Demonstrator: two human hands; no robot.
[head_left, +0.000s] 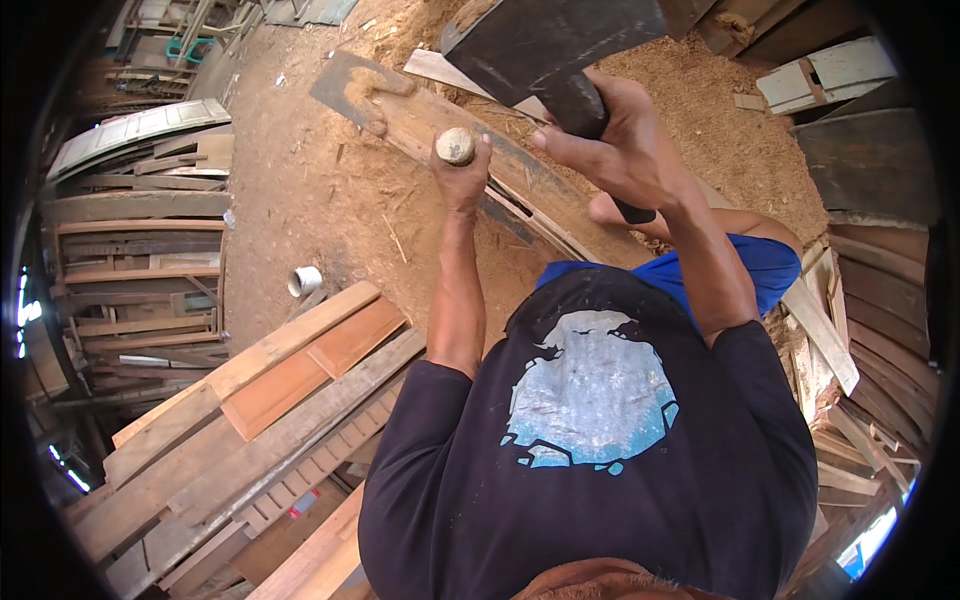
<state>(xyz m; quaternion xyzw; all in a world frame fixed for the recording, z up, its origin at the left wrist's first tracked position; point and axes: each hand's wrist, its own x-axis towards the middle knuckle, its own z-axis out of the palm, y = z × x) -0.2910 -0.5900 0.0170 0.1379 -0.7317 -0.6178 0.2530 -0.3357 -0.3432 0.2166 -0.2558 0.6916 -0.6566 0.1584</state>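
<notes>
My left hand (462, 185) is closed around the round wooden handle of a chisel (455, 147), seen from its butt end. The chisel's blade is hidden below my fist. Raised on the right, my right hand (635, 140) grips the dark handle of a mallet (560, 45) with a big blocky black head. The mallet is up in the air, apart from the chisel. Beneath both hands a long wooden plank (430, 115) lies diagonally on the ground. Beside my left wrist, a narrower piece of wood (535, 218) shows a dark slot along it.
Sawdust and shavings (720, 125) cover much of the ground. A white cup (304, 280) lies left of my left forearm. Stacked boards (270, 390) stand at the lower left, with wood racks (140, 240) beyond. More planks (820, 325) lean at the right.
</notes>
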